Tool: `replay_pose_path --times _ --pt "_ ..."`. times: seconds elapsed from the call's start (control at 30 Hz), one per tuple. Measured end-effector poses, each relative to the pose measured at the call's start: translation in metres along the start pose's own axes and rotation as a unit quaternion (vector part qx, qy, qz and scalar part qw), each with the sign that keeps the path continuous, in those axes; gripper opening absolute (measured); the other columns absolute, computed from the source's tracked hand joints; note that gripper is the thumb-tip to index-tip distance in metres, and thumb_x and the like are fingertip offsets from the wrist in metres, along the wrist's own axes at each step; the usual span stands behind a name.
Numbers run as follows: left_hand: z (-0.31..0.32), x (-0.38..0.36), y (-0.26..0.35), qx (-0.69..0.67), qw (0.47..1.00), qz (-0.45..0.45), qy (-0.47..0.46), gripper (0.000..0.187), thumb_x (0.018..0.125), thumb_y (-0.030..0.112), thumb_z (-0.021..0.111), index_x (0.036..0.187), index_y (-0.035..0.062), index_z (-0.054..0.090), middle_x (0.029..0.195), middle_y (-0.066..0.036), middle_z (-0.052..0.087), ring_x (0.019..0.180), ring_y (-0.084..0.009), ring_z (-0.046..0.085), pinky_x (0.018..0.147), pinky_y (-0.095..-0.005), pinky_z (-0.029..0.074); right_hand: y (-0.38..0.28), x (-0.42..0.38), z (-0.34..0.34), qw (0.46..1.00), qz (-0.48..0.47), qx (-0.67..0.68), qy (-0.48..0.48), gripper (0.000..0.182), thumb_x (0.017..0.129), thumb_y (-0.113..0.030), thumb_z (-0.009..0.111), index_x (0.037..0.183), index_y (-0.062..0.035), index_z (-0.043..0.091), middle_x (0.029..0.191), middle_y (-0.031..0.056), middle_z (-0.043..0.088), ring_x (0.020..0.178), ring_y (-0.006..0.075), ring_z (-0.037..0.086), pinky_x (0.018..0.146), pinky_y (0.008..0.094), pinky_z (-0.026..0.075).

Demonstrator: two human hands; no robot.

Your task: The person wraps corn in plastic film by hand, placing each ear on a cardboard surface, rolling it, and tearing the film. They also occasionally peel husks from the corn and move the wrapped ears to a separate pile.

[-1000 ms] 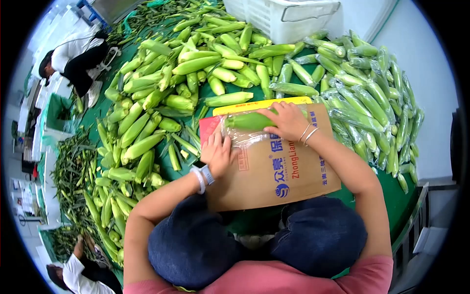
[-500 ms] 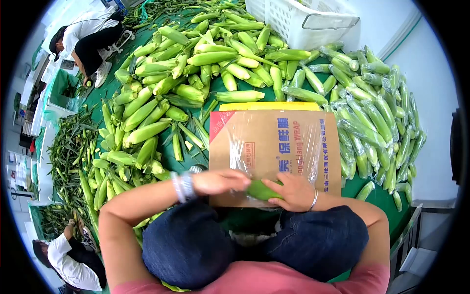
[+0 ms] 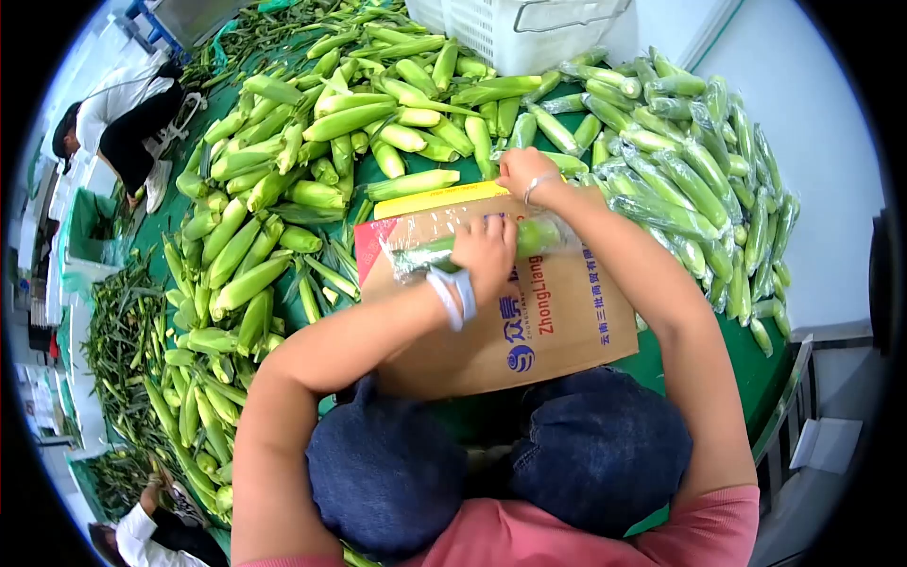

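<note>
An ear of corn in green husk (image 3: 537, 236) lies across the printed cardboard box (image 3: 567, 302), with clear plastic wrap (image 3: 416, 260) around it and spread over the cardboard. My left hand (image 3: 485, 253) is closed over the middle of this ear, palm down. At the box's far edge, beside a yellow strip (image 3: 430, 200), my right hand (image 3: 525, 173) has its fingers bent and pressed together; what they hold is hidden. The box rests by my knees.
Unwrapped corn (image 3: 255, 198) is heaped left and ahead. Film-wrapped ears (image 3: 690, 189) are piled at right, below a white crate (image 3: 515, 33). Stripped husks (image 3: 128, 331) lie far left, near two people (image 3: 128, 113) bending down.
My right hand has let go of the ear and reached forward to the box's far edge. My left hand has come onto the ear, which now lies farther up the box.
</note>
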State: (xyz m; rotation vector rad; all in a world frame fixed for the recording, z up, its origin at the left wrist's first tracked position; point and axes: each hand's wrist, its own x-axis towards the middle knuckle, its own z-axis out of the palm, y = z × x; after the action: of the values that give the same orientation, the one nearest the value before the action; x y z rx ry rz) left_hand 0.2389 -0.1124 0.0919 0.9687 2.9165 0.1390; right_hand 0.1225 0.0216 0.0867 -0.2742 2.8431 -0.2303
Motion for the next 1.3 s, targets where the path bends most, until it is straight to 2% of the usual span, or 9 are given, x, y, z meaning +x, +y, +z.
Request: replay_pose_path --times 0.23,0.5,0.6,0.7,0.83,0.97,1.03,1.17,1.3 --pt "0.005 0.036 -0.04 -0.15 0.98 0.1 -0.086 0.056 0.053 0.031 0.077 0.097 0.0014 0.059 0.087 -0.018 0.062 0.078 -0.0323 0.061 0.07 -0.0411 0.05 0.017 0.014 0.011 0.992 -0.03 -0.081 -0.096 0.031 0.061 -0.023 0.078 0.085 -0.0058 0.069 0.091 0.0143 0.065 0.086 0.0278 0.063 0.077 0.0348 0.05" --pt "-0.003 -0.076 -0.063 -0.034 0.608 0.332 -0.72 0.077 0.059 0.034 0.076 0.121 -0.0003 0.048 0.122 -0.022 0.049 0.111 -0.03 0.048 0.093 -0.0348 0.039 0.029 -0.019 0.026 0.996 -0.029 0.084 -0.009 0.017 0.073 -0.021 0.066 0.081 -0.0058 0.064 0.085 0.0124 0.065 0.082 0.0288 0.062 0.073 0.0376 0.048" --pt "-0.041 -0.085 -0.12 -0.375 0.587 0.128 -0.706 0.091 0.062 0.029 0.079 0.132 -0.004 0.032 0.12 -0.018 0.05 0.107 -0.0224 0.05 0.091 -0.0341 0.041 0.037 -0.035 0.06 0.979 -0.148 0.072 0.118 0.03 0.074 -0.026 0.063 0.093 -0.0032 0.057 0.093 0.0167 0.056 0.092 0.0309 0.053 0.081 0.0401 0.043" --pt "-0.073 -0.118 -0.128 -0.806 0.312 -0.16 -0.477 0.063 0.07 0.028 0.07 0.12 0.0007 0.044 0.094 -0.015 0.057 0.085 -0.0252 0.058 0.074 -0.0352 0.048 0.028 -0.062 0.064 0.97 -0.164 0.121 0.131 0.039 0.076 -0.031 0.062 0.098 0.0008 0.054 0.096 0.018 0.053 0.095 0.0318 0.051 0.083 0.0413 0.042" --pt "-0.079 -0.096 -0.097 -0.787 0.586 -0.159 -0.113 0.063 0.076 0.045 0.06 0.117 -0.0008 0.044 0.095 -0.01 0.054 0.083 -0.0226 0.055 0.072 -0.0328 0.047 -0.062 -0.105 0.069 0.797 -0.297 0.519 -0.085 0.057 0.083 -0.036 0.061 0.121 0.0027 0.044 0.113 0.0147 0.055 0.102 0.027 0.054 0.088 0.0325 0.043" --pt "-0.086 -0.063 -0.066 -0.888 0.447 -0.1 0.019 0.065 0.078 0.046 0.057 0.123 0.0032 0.038 0.104 -0.013 0.054 0.086 -0.022 0.055 0.077 -0.0323 0.048 -0.13 -0.159 0.028 0.479 -0.155 0.84 -0.202 0.05 0.081 -0.03 0.065 0.113 0.0036 0.048 0.103 0.0148 0.058 0.089 0.0231 0.061 0.082 0.0317 0.048" --pt "-0.102 -0.054 -0.036 -0.788 0.576 -0.084 0.202 0.071 0.075 0.038 0.064 0.127 0.0019 0.032 0.109 -0.016 0.051 0.09 -0.0225 0.054 0.079 -0.0307 0.047 -0.122 -0.154 0.024 0.48 -0.151 0.835 -0.225 0.045 0.076 -0.027 0.07 0.107 0.0009 0.051 0.091 0.0128 0.061 0.079 0.0191 0.062 0.072 0.0293 0.05" --pt "-0.084 -0.044 -0.064 -0.198 0.848 -0.13 0.474 0.078 0.066 0.011 0.076 0.129 0.0015 0.03 0.11 -0.009 0.048 0.093 -0.0191 0.05 0.08 -0.0308 0.043 -0.094 -0.157 0.021 0.888 -0.05 0.438 0.131 0.04 0.072 -0.026 0.069 0.101 -0.0035 0.053 0.078 0.0096 0.06 0.066 0.0235 0.062 0.069 0.0362 0.05" --pt "-0.082 -0.043 -0.078 -0.575 0.723 -0.196 0.33 0.031 0.075 0.007 0.068 0.064 0.0109 0.04 0.064 0.001 0.047 0.059 -0.0077 0.041 0.055 -0.0231 0.036 -0.059 -0.152 0.026 0.887 -0.101 0.021 0.451 0.023 0.071 -0.023 0.059 0.089 -0.0097 0.057 0.076 0.0045 0.056 0.063 0.0207 0.058 0.069 0.0334 0.047"
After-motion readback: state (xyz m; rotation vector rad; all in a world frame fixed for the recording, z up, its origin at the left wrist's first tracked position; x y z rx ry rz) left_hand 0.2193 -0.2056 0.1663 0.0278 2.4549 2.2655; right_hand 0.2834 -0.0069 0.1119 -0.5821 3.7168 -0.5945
